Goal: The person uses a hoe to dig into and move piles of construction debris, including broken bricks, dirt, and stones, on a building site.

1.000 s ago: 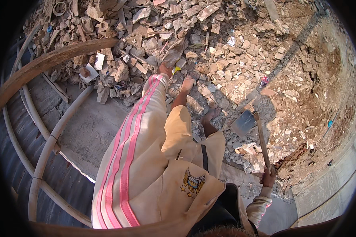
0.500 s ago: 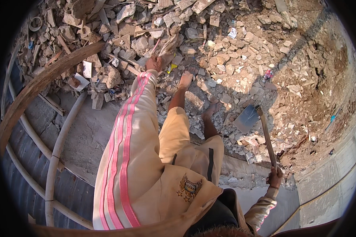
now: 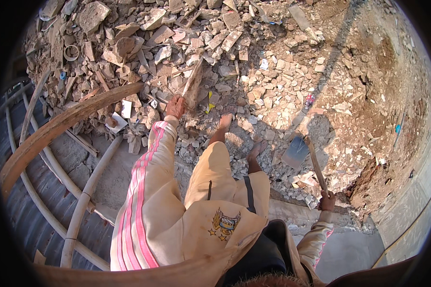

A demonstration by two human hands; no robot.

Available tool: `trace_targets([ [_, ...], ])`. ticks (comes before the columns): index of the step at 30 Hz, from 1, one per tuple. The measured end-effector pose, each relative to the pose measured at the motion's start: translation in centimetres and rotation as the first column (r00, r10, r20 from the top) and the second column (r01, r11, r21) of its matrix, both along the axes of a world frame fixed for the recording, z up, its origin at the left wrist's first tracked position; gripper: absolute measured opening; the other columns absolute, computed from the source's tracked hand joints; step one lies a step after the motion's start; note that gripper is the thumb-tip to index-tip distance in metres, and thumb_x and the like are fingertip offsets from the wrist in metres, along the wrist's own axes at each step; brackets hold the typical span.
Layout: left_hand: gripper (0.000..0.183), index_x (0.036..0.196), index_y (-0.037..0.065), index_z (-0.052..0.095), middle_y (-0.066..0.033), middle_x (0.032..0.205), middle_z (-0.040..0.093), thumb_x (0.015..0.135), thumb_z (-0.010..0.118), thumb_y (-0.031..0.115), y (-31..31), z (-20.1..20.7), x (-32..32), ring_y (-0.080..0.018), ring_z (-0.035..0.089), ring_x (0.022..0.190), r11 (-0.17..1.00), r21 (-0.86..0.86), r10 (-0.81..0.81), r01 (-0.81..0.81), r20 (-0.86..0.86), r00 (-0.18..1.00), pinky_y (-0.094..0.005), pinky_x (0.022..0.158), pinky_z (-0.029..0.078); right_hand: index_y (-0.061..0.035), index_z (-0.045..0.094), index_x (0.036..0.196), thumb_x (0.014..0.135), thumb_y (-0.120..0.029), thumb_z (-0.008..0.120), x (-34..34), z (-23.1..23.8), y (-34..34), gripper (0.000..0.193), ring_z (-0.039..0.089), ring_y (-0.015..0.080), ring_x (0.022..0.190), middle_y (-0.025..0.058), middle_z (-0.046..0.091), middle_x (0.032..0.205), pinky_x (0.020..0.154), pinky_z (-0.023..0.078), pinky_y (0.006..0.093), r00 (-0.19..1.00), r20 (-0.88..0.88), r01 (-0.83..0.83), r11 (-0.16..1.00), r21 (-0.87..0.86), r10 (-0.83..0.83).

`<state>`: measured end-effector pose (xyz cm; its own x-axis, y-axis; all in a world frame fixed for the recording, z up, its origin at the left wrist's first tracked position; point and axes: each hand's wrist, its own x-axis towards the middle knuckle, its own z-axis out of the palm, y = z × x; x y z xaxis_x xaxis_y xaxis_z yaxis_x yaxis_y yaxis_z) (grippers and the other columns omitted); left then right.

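Note:
At the edge of the rubble, my left hand point(image 3: 175, 106) is closed around a long, ragged piece with a pale edge and brown fibres point(image 3: 194, 83). It points up and away from me, and I cannot make out its exact kind. My right hand point(image 3: 327, 200) grips the wooden handle end of a hoe point(image 3: 315, 162). The hoe's flat grey blade point(image 3: 296, 153) rests on loose rubble to the right of my bare feet point(image 3: 226, 121).
Broken masonry point(image 3: 163, 36) is heaped ahead and to the left. A curved wooden beam point(image 3: 72, 119) crosses the left side above pale poles point(image 3: 88, 186) and corrugated sheeting point(image 3: 38, 210). A grey wall point(image 3: 412, 215) stands at right. A yellow scrap point(image 3: 209, 103) lies near my left hand.
My left hand has drawn slightly left and back toward me with the fibrous piece, which now shows more of its length. The view has shifted; the hoe stays in my right hand.

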<state>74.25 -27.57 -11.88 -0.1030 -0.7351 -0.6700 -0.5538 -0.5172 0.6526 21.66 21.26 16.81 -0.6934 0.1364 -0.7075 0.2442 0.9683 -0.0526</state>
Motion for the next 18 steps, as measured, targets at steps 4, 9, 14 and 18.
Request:
trace_targets([
  [4,0.027,0.086,0.005,0.060,-0.0095,0.067,0.063,0.087,0.050,0.030,-0.2,-1.7,1.4,-0.0225,0.063,0.058,0.812,-0.404,-0.242,0.421,0.423,0.873,-0.0379,0.058,0.048,-0.0070,0.057,0.091,0.086,-0.024,0.062,1.5,-0.7,2.9,0.018,0.043,0.0148,0.032,0.0027,0.044,0.052,0.027,0.031,0.0301,0.994,-0.002,0.108,0.994,-0.029,-0.108],
  [9,0.041,0.090,-0.001,0.060,-0.0181,0.087,0.067,0.087,0.051,0.039,0.1,-2.7,-1.4,-0.0307,0.066,0.086,0.973,0.018,0.209,-0.231,0.362,0.908,-0.0446,0.075,0.049,-0.0089,0.055,0.091,0.087,-0.026,0.060,2.6,-1.0,7.6,0.018,0.041,0.0158,0.033,0.0026,0.040,0.051,0.028,0.029,0.0308,0.953,0.049,0.300,0.954,-0.021,-0.299],
  [14,0.058,0.102,-0.003,0.061,-0.0291,0.101,0.064,0.087,0.049,0.052,2.5,-6.5,-3.3,-0.0407,0.062,0.100,0.983,0.050,-0.169,0.177,0.627,0.761,-0.0482,0.087,0.047,-0.0090,0.054,0.090,0.088,-0.027,0.058,4.3,-1.3,10.6,0.018,0.042,0.0156,0.034,0.0029,0.041,0.052,0.029,0.030,0.0320,0.952,0.036,0.304,0.952,-0.037,-0.303],
  [18,0.060,0.113,0.004,0.064,-0.0259,0.112,0.063,0.086,0.047,0.055,0.6,0.7,-7.0,-0.0410,0.060,0.106,0.755,0.394,-0.652,0.525,0.545,0.528,-0.0469,0.092,0.046,-0.0104,0.055,0.084,0.087,-0.035,0.059,4.2,-2.2,11.0,0.025,0.046,0.0174,0.035,0.0035,0.043,0.050,0.028,0.034,0.0329,0.976,0.034,0.218,0.975,-0.032,-0.217],
])
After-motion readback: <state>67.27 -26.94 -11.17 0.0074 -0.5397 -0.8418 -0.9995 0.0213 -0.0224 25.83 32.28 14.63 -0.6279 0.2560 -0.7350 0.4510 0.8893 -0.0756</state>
